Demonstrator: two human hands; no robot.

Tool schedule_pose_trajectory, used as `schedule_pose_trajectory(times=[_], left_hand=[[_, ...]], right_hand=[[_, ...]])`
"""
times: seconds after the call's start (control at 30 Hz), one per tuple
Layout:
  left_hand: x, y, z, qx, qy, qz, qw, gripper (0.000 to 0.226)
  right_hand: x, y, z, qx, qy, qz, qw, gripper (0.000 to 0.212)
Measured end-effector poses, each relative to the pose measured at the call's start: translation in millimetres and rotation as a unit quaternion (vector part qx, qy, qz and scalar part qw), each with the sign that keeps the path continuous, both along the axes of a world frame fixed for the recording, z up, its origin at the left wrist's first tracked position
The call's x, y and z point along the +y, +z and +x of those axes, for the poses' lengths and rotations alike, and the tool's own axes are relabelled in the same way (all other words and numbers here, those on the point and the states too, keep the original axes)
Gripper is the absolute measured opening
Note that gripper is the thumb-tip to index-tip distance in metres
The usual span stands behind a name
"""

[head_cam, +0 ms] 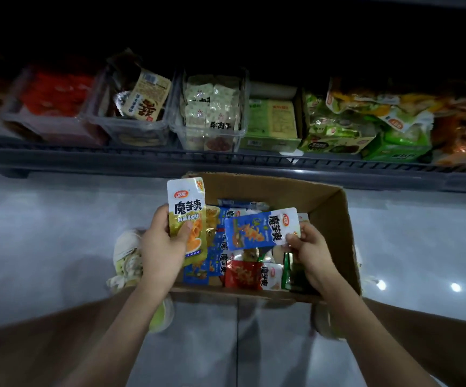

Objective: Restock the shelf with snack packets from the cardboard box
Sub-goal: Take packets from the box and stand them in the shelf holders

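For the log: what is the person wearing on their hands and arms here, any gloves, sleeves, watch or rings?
Nothing visible. The left hand and right hand are bare, without gloves, and no ring shows. The left forearm and right forearm are bare as far as they show: no sleeve, cuff, watch or bracelet in sight.

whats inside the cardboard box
Loose blue packets, a red packet, a green packet. The yellow packet in the left hand and blue packet in the right hand cover others; lower cardboard box layers are hidden.
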State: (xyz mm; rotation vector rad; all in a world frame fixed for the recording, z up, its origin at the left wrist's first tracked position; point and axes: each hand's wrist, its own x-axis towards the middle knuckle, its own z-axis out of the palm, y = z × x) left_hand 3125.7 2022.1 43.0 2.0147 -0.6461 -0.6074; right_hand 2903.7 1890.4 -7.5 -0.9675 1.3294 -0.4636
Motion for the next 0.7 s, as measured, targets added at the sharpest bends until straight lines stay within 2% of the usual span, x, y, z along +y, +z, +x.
schedule_pose_trajectory(times=[0.13, 0.23, 0.3, 0.4, 0.47, 0.5, 0.57, 0.7], left_hand=[[1.2, 25.4, -1.0, -0.006, 0.000, -0.012, 1.000, 0.030], [-3.8, 53.0, -2.6, 0.083, -0.015, -0.025, 0.996, 0.030], [-7.3, 67.3, -2.9, 0.164, -0.059, -0.031, 0.984, 0.031], [-9.3, 97.2, -11.1, 0.296, -0.114, -0.063, 0.946, 0.029], [-10.5, 114.4, -14.1, 0.324, -0.123, -0.066, 0.936, 0.026], [-11.2, 124.1, -15.4, 0.327, -0.132, -0.068, 0.933, 0.027], [-11.1, 138.5, -14.6, 0.299, -0.150, -0.069, 0.940, 0.029], [-7.4, 159.4, -9.9, 0.240, -0.154, -0.078, 0.955, 0.029]], right_hand=[[-5.7, 54.8, -15.1, -0.145, 0.067, 0.016, 0.987, 0.012], [-8.5, 95.8, -12.4, -0.243, 0.119, 0.042, 0.962, 0.057], [-6.8, 122.6, -7.6, -0.280, 0.156, 0.047, 0.946, 0.064], [-2.3, 159.6, 5.4, -0.262, 0.178, 0.036, 0.948, 0.045], [-1.4, 177.6, 10.4, -0.210, 0.195, 0.016, 0.958, 0.025], [-0.5, 186.6, 11.6, -0.181, 0.210, 0.004, 0.961, 0.019], [-0.7, 200.9, 10.6, -0.171, 0.240, -0.003, 0.956, 0.020], [-1.3, 232.2, 6.1, -0.248, 0.242, -0.017, 0.938, 0.017]])
